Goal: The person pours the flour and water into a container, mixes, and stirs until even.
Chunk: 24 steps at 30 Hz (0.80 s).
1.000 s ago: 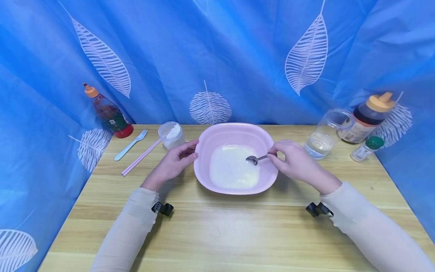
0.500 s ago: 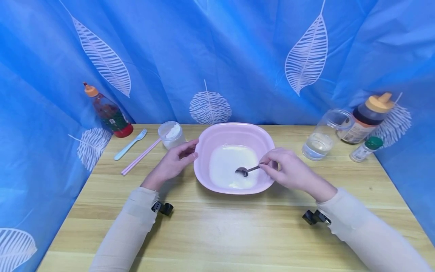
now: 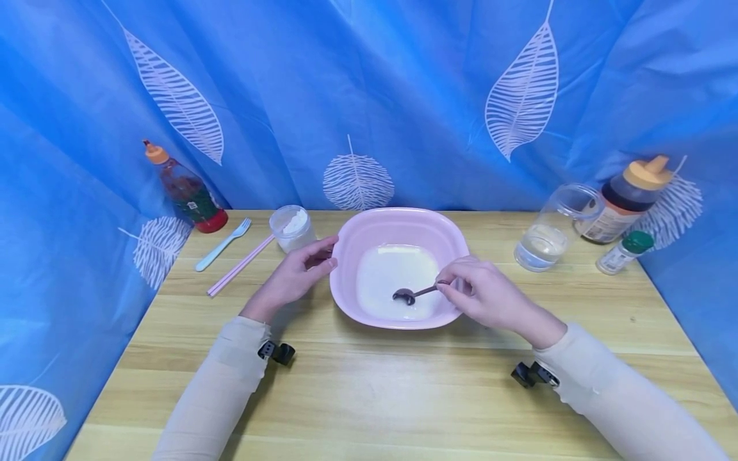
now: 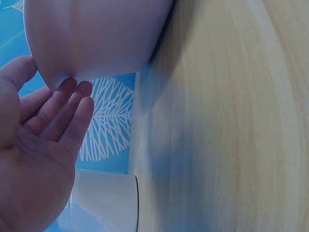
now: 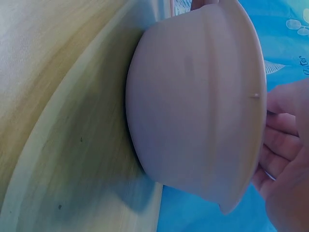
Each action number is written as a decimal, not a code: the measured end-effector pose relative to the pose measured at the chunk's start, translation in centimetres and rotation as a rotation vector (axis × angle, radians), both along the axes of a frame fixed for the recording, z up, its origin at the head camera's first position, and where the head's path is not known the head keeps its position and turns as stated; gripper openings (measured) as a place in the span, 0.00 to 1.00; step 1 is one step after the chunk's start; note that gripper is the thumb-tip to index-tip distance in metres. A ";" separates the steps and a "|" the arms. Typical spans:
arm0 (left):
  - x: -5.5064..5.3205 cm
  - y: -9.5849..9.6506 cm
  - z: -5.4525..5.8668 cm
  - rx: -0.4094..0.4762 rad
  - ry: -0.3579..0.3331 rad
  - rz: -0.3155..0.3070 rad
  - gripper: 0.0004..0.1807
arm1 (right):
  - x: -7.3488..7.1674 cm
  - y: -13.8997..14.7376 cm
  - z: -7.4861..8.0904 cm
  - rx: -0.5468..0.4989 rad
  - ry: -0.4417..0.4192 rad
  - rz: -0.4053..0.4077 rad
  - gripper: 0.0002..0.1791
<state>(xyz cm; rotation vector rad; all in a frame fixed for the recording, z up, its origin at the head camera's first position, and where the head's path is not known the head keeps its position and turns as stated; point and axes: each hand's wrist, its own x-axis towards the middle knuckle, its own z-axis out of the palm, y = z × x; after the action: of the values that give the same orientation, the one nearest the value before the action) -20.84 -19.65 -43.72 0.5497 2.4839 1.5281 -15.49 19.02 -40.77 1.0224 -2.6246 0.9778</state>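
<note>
A pink basin (image 3: pixel 398 221) with whitish liquid (image 3: pixel 380 275) in it stands on the table. My left hand (image 3: pixel 295 275) holds the basin's left rim; in the left wrist view the thumb is at the rim and the fingertips touch the wall under it. My right hand (image 3: pixel 487 291) reaches over the right rim and pinches the handle of a small dark metal measuring spoon (image 3: pixel 405 296). The spoon's bowl is at the liquid; whether it dips in I cannot tell. In the right wrist view the basin wall hides the spoon.
Left of the basin are a tub of white powder (image 3: pixel 293 238), pink chopsticks (image 3: pixel 239 266), a light blue fork (image 3: pixel 221 246) and a red sauce bottle (image 3: pixel 195 198). On the right stand a glass mug (image 3: pixel 542 246) of clear liquid, a dark sauce bottle (image 3: pixel 619 205) and a green-capped shaker (image 3: pixel 624 251).
My right hand has moved left and slightly down, carrying the spoon from the basin's right side toward the middle of the liquid. The left hand stays on the rim.
</note>
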 end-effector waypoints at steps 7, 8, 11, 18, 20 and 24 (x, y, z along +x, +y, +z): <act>0.0 0.0 0.0 -0.002 -0.003 0.004 0.31 | -0.2 0.4 0.4 0.024 0.027 -0.100 0.05; 0.0 0.0 0.0 -0.002 -0.004 0.005 0.31 | -0.2 0.5 0.4 0.028 0.037 -0.110 0.05; 0.0 0.0 0.1 -0.002 -0.003 0.003 0.31 | -0.4 0.7 0.6 0.040 0.067 -0.137 0.07; 0.0 0.0 0.2 0.003 0.003 -0.006 0.31 | -1.3 0.4 0.2 0.022 0.082 -0.183 0.05; 0.0 -0.1 0.1 0.000 0.002 -0.005 0.31 | -1.5 0.1 0.1 0.013 0.068 -0.188 0.03; -0.1 -0.1 -0.1 -0.001 -0.003 0.001 0.31 | -2.1 -0.9 0.1 0.009 -0.015 -0.196 0.02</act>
<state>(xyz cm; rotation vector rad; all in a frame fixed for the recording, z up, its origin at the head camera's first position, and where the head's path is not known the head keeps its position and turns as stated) -20.90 -19.73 -43.78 0.5461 2.4832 1.5270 -17.57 18.14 -40.67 0.7439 -2.6809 0.9332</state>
